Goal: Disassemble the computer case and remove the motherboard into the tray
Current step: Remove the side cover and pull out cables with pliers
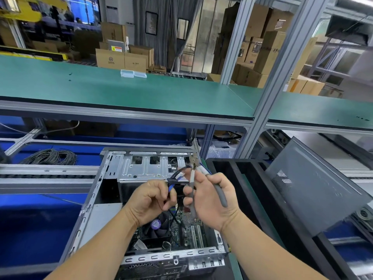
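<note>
Left hand (150, 201) fingers pinch a black-and-blue cable bundle (174, 179) taut, apparently for cutting; right hand (210, 199) fingers curl round grey-handled pliers (193, 170), tip at 12 o'clock. Motherboard (181, 229) sits inside the open case (113, 178); black tray (252, 188) waits at 3 o'clock

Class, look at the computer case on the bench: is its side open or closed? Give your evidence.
Open. The computer case has no side cover, so the motherboard and cooling fan show inside.
</note>
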